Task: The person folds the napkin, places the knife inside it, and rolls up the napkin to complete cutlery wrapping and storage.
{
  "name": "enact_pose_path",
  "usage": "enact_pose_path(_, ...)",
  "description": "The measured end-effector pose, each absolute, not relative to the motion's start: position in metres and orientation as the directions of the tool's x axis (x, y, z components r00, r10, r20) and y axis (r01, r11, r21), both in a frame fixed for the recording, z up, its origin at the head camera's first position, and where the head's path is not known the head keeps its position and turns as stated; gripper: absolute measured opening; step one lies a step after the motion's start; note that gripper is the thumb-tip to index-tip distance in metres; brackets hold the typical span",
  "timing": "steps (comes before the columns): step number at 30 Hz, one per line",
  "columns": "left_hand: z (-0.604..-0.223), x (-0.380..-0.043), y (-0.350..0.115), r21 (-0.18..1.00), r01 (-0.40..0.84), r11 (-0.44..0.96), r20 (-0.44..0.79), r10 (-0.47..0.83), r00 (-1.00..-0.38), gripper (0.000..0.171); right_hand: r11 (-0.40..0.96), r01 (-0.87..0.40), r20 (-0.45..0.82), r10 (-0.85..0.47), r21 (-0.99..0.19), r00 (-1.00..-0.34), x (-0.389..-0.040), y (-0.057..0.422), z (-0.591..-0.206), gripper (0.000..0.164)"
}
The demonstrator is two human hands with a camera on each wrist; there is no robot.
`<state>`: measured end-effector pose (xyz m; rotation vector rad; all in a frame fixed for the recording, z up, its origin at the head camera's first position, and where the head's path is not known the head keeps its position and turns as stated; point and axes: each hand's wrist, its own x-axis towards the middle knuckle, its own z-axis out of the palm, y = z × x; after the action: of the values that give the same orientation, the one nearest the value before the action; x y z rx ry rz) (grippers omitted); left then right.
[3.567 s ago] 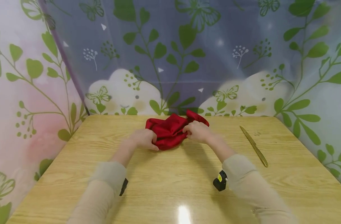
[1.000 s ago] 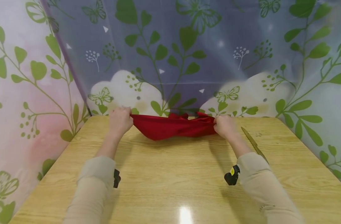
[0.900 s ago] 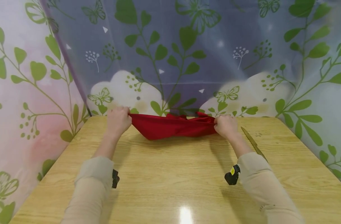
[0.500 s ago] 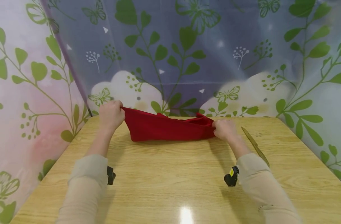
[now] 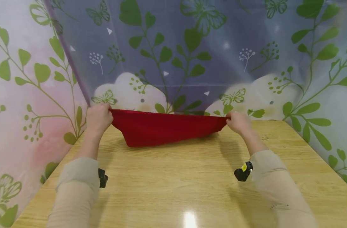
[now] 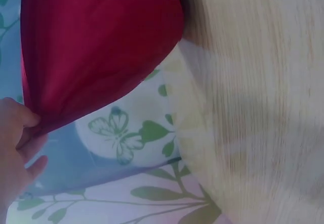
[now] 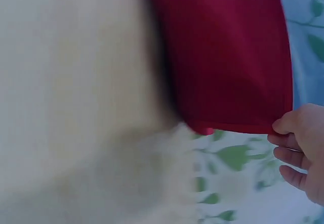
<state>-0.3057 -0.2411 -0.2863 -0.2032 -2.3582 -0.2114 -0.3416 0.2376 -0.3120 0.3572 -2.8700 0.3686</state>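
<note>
A red cloth (image 5: 165, 128) is stretched between both hands near the far side of the table, its upper edge nearly straight and its lower part hanging down. My left hand (image 5: 98, 118) pinches one upper corner; in the left wrist view the left hand (image 6: 20, 148) has thumb and finger on that corner. At the other end my right hand (image 5: 239, 122) pinches the opposite corner. A hemmed edge of the red cloth (image 7: 228, 57) shows in the right wrist view, where thumb and forefinger of the right hand (image 7: 304, 148) grip its corner.
The wooden table (image 5: 167, 180) lies under the arms, with a patterned leaf-and-butterfly curtain (image 5: 173, 57) right behind its far edge. A black wrist camera (image 5: 243, 172) sits at the right cuff, another black camera (image 5: 103, 178) at the left. The knife seen earlier is hidden from view.
The cloth went from a crumpled heap to stretched out wide. My left hand moved left and up, then my right hand moved right and slightly up. The knife has gone out of sight by the right arm.
</note>
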Motion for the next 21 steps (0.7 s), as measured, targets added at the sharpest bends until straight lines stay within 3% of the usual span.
enact_pose_path(6,-0.277,-0.304,-0.247,0.135,0.129,0.982,0.555,0.032,-0.831,0.025,0.924,-0.281,0.322,-0.191,-0.261,-0.927,-0.336,0.243,-0.262,0.026)
enact_pose_path(13,-0.262,-0.306,-0.242,0.175,0.124,0.977,0.465,0.029,-0.885,0.026,0.898,-0.315,0.395,-0.18,-0.308,-0.901,-0.323,0.256,-0.22,0.027)
enact_pose_path(16,-0.255,-0.307,-0.238,0.221,0.149,0.964,0.368,0.059,-0.928,0.026,0.892,-0.329,0.412,-0.186,-0.309,-0.892,-0.319,0.262,-0.211,0.027)
enact_pose_path(21,-0.248,-0.306,-0.235,0.242,0.188,0.952,0.107,0.166,-0.98,0.023,0.887,-0.351,0.272,-0.273,-0.3,-0.923,-0.311,0.275,-0.207,0.026)
